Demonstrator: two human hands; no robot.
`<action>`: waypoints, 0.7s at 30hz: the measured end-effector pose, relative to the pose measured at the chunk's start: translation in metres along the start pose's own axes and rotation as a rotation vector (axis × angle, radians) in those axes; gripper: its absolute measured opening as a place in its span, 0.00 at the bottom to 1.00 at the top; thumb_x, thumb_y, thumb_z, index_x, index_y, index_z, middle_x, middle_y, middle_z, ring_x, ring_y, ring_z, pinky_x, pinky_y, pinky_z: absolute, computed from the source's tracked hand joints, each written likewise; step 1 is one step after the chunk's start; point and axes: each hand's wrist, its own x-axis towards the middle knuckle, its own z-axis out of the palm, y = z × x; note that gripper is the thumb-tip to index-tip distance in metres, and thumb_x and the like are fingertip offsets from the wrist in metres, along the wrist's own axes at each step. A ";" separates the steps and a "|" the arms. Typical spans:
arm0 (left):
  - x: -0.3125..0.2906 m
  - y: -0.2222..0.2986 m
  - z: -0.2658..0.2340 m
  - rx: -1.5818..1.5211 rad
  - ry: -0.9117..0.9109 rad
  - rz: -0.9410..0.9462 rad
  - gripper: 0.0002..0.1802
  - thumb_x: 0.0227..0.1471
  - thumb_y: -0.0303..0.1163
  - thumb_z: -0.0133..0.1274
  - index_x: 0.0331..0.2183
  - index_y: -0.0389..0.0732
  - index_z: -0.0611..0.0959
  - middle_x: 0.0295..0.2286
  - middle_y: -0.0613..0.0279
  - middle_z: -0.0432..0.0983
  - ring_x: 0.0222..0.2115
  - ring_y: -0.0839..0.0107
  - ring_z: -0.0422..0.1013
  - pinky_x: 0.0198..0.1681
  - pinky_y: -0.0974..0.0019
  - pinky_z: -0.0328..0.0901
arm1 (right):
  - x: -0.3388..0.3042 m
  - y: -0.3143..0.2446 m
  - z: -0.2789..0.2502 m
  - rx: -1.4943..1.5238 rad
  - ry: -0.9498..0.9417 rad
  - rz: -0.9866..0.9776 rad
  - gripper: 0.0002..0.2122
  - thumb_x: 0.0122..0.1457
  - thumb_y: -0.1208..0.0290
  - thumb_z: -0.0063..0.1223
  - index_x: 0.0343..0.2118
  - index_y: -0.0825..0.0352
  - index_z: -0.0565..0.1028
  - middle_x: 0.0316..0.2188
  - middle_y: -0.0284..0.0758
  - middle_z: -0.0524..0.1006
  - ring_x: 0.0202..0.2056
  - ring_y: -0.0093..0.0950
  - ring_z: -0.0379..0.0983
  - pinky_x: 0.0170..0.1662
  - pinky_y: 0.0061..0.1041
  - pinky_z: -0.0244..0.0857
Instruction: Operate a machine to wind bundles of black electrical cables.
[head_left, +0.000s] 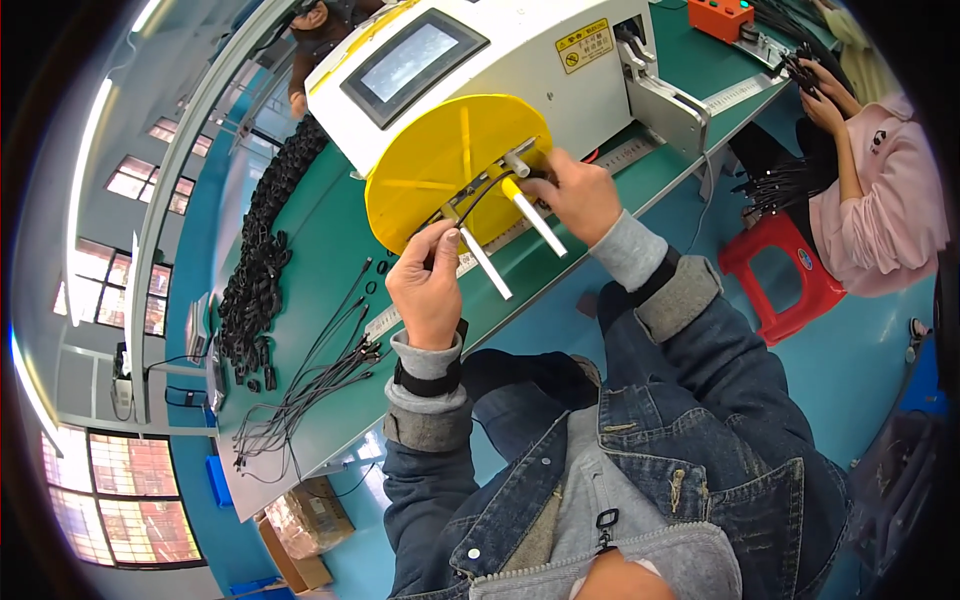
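A round yellow disc (425,145) is mounted on the front of a white machine (520,95). Two metal pegs stick out from its slotted bar toward me, and a shorter post sits near the upper end. A black cable (482,193) runs across the bar between my hands. My left hand (428,285) pinches the cable by the lower peg (486,265). Beside the other peg (540,226), which has a yellow base, my right hand (583,198) is closed with its fingertips on the cable; the exact grip is partly hidden.
Loose cables (310,385) lie at the near left of the green table (325,265), with a long heap of bundled black cables (262,285) behind. At right, a person in pink (880,205) handles cables near a red stool (775,280). A cardboard box (310,525) stands below left.
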 end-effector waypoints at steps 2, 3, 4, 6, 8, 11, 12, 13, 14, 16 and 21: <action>-0.001 -0.002 0.002 -0.028 0.003 0.009 0.07 0.48 0.24 0.53 0.31 0.31 0.79 0.23 0.66 0.74 0.23 0.82 0.66 0.27 0.79 0.62 | -0.010 0.007 -0.008 -0.002 0.007 0.039 0.10 0.46 0.70 0.58 0.26 0.67 0.68 0.16 0.41 0.72 0.19 0.36 0.72 0.21 0.28 0.65; -0.003 -0.003 0.001 -0.040 0.005 0.010 0.07 0.48 0.24 0.53 0.31 0.31 0.79 0.23 0.66 0.74 0.23 0.82 0.66 0.27 0.79 0.62 | -0.019 0.009 -0.014 0.000 0.008 0.077 0.10 0.46 0.70 0.58 0.26 0.67 0.68 0.16 0.40 0.72 0.18 0.35 0.72 0.21 0.27 0.64; -0.004 -0.005 0.000 -0.040 0.004 0.008 0.07 0.48 0.24 0.53 0.31 0.31 0.79 0.23 0.66 0.74 0.23 0.82 0.66 0.27 0.79 0.62 | -0.029 0.011 -0.020 0.002 0.008 0.115 0.09 0.46 0.70 0.57 0.26 0.67 0.69 0.15 0.40 0.72 0.18 0.35 0.72 0.21 0.27 0.64; -0.007 -0.009 -0.003 -0.012 0.032 0.022 0.07 0.48 0.24 0.53 0.32 0.32 0.80 0.22 0.66 0.74 0.22 0.82 0.66 0.26 0.78 0.62 | -0.047 0.015 -0.030 0.008 -0.032 0.152 0.09 0.47 0.71 0.57 0.26 0.67 0.69 0.15 0.39 0.71 0.18 0.34 0.71 0.21 0.26 0.63; -0.008 -0.012 -0.007 0.005 0.053 0.028 0.07 0.48 0.23 0.54 0.32 0.32 0.80 0.22 0.66 0.74 0.22 0.82 0.66 0.26 0.78 0.62 | -0.065 0.020 -0.040 0.018 -0.077 0.183 0.08 0.47 0.71 0.56 0.26 0.67 0.70 0.14 0.39 0.71 0.17 0.33 0.71 0.20 0.26 0.63; -0.012 -0.012 -0.016 0.205 0.122 0.204 0.08 0.46 0.23 0.55 0.33 0.33 0.80 0.21 0.62 0.73 0.19 0.78 0.66 0.23 0.75 0.62 | -0.091 0.025 -0.056 0.077 -0.187 0.201 0.06 0.48 0.73 0.54 0.23 0.68 0.70 0.13 0.38 0.70 0.15 0.31 0.68 0.20 0.25 0.61; -0.012 -0.008 -0.019 0.213 0.133 0.202 0.08 0.46 0.23 0.55 0.33 0.33 0.80 0.21 0.62 0.73 0.19 0.78 0.66 0.23 0.75 0.62 | -0.098 0.027 -0.060 0.090 -0.225 0.237 0.06 0.48 0.73 0.53 0.23 0.69 0.70 0.12 0.38 0.69 0.14 0.30 0.67 0.19 0.24 0.60; -0.011 -0.001 -0.020 0.286 0.108 0.264 0.08 0.46 0.23 0.55 0.33 0.33 0.80 0.20 0.62 0.72 0.19 0.78 0.65 0.23 0.75 0.61 | -0.106 0.030 -0.065 0.099 -0.263 0.278 0.05 0.49 0.73 0.52 0.22 0.69 0.70 0.12 0.37 0.69 0.14 0.28 0.67 0.19 0.24 0.59; -0.010 0.007 -0.021 0.360 0.083 0.325 0.09 0.46 0.23 0.55 0.34 0.33 0.80 0.19 0.63 0.71 0.19 0.78 0.65 0.22 0.76 0.60 | -0.114 0.031 -0.069 0.102 -0.270 0.275 0.05 0.49 0.73 0.52 0.22 0.69 0.70 0.12 0.37 0.69 0.14 0.28 0.67 0.19 0.24 0.59; -0.009 0.015 -0.028 0.446 0.069 0.387 0.09 0.46 0.23 0.55 0.34 0.33 0.80 0.19 0.63 0.70 0.18 0.78 0.64 0.22 0.76 0.59 | -0.123 0.032 -0.071 0.121 -0.325 0.329 0.05 0.49 0.74 0.52 0.22 0.69 0.70 0.12 0.36 0.69 0.14 0.25 0.67 0.19 0.23 0.59; -0.017 0.020 -0.039 0.502 0.014 0.419 0.10 0.44 0.24 0.56 0.34 0.35 0.80 0.18 0.59 0.69 0.17 0.73 0.65 0.20 0.73 0.60 | -0.127 0.024 -0.070 0.149 -0.402 0.410 0.06 0.47 0.72 0.52 0.21 0.69 0.70 0.14 0.40 0.70 0.17 0.36 0.69 0.21 0.30 0.61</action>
